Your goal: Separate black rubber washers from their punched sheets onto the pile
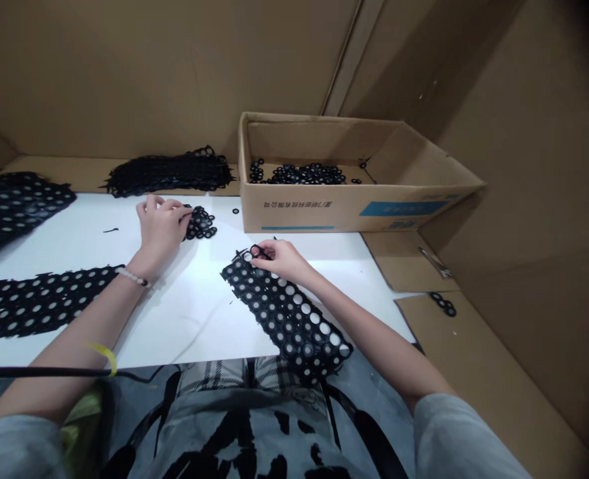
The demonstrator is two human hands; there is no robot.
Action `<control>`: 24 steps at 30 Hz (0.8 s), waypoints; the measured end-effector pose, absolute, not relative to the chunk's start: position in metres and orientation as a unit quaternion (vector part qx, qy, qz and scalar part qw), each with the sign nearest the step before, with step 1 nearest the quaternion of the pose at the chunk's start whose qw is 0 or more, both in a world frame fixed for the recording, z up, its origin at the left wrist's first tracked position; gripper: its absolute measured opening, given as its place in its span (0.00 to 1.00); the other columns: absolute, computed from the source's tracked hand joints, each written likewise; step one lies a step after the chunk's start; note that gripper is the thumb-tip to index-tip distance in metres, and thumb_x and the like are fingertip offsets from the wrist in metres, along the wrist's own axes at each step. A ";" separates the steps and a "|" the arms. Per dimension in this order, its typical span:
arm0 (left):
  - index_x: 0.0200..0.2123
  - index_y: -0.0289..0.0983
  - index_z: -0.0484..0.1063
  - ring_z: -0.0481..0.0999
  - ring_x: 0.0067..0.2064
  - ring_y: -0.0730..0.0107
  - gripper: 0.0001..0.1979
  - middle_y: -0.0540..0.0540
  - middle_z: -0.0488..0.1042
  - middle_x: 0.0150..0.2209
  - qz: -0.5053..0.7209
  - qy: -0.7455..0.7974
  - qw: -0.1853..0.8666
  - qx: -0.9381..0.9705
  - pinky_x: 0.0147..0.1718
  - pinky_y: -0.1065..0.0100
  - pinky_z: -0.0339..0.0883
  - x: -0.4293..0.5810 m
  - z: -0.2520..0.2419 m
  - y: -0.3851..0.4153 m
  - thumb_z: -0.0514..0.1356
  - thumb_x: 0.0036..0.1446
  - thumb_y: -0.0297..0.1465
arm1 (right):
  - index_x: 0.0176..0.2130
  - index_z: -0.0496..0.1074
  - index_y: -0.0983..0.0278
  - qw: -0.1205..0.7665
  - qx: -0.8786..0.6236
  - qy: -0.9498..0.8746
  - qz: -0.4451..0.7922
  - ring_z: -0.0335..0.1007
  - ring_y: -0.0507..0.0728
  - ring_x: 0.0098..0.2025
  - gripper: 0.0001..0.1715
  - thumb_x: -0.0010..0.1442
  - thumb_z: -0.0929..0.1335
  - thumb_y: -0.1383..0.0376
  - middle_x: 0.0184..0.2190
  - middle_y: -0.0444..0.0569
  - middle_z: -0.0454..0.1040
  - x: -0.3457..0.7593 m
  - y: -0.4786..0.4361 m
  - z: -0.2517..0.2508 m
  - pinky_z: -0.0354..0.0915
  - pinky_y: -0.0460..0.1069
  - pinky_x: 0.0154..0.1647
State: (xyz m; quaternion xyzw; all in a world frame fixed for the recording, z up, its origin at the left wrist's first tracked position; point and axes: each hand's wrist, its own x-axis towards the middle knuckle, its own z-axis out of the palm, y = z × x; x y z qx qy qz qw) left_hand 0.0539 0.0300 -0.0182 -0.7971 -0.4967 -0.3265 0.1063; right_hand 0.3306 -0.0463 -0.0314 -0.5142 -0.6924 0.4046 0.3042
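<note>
My left hand is at the left side of a small pile of black rings on the white tabletop. Its thumb and forefinger are closed on a dark ring at the pile's edge, partly hidden by the fingers. My right hand pinches the far end of a black rubber sheet dotted with round rings. The sheet lies slanting toward me, its near end over the table's front edge. Along its right side runs a row of open holes showing white. A loose ring shape sticks up by my right fingertips.
An open cardboard box with many black rings stands at the back. A stack of dark sheets lies left of it. More dotted sheets lie at left. Tweezers and joined rings rest on cardboard at right. A cable crosses the lower left.
</note>
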 end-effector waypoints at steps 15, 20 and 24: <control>0.30 0.38 0.70 0.67 0.37 0.63 0.15 0.48 0.74 0.29 -0.152 -0.266 -0.092 -0.947 0.40 0.60 0.55 0.119 -0.001 -0.033 0.56 0.60 0.43 | 0.30 0.75 0.69 0.322 -0.467 -0.618 0.543 0.62 0.50 0.25 0.21 0.48 0.72 0.52 0.22 0.43 0.70 0.331 -0.044 -0.026 0.58 0.45 0.26; 0.31 0.37 0.68 0.68 0.38 0.61 0.16 0.45 0.73 0.32 -0.185 -0.304 -0.096 -0.930 0.40 0.60 0.59 0.121 -0.003 -0.038 0.58 0.59 0.44 | 0.34 0.76 0.69 0.330 -0.428 -0.575 0.614 0.62 0.49 0.26 0.21 0.48 0.73 0.53 0.25 0.44 0.73 0.326 -0.051 -0.019 0.60 0.45 0.28; 0.41 0.37 0.68 0.71 0.41 0.62 0.15 0.44 0.75 0.38 -0.257 -0.361 -0.194 -0.875 0.41 0.62 0.64 0.120 -0.005 -0.034 0.57 0.59 0.43 | 0.39 0.76 0.67 0.343 -0.422 -0.547 0.636 0.64 0.49 0.27 0.20 0.48 0.74 0.57 0.29 0.45 0.75 0.326 -0.050 -0.021 0.62 0.45 0.30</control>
